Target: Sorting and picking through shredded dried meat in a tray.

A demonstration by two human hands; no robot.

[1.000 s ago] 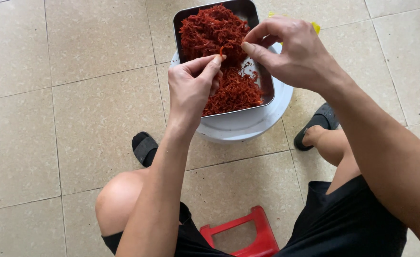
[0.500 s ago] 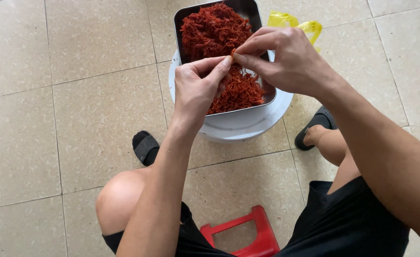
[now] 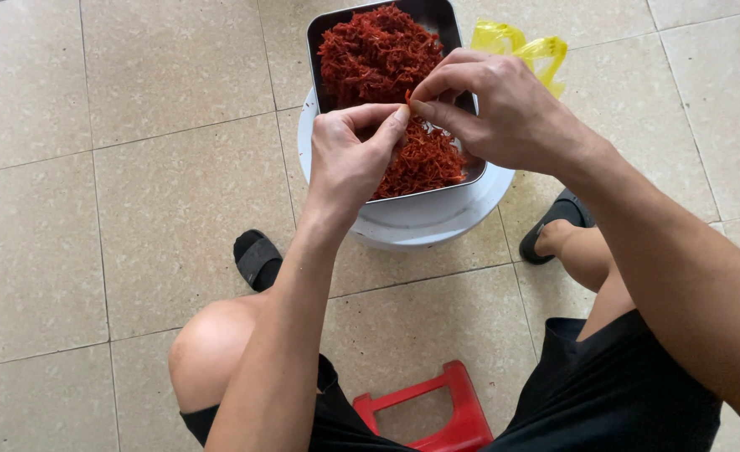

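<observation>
Red shredded strands (image 3: 382, 59) fill a metal tray (image 3: 449, 21) on a white basin (image 3: 412, 226), at 12 o'clock. Both hands, left (image 3: 345, 163) and right (image 3: 495, 109), pinch one strand together; seemingly mid-picking, needing gentle pulling apart next.

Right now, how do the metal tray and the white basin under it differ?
The metal tray is rectangular and dark grey steel; the white basin is round and white. The tray is heaped with red shredded strands; the basin shows no contents, since the tray covers most of it. The tray sits on top; the basin stands on the tiled floor. Both lie under the left hand and right hand.
</observation>
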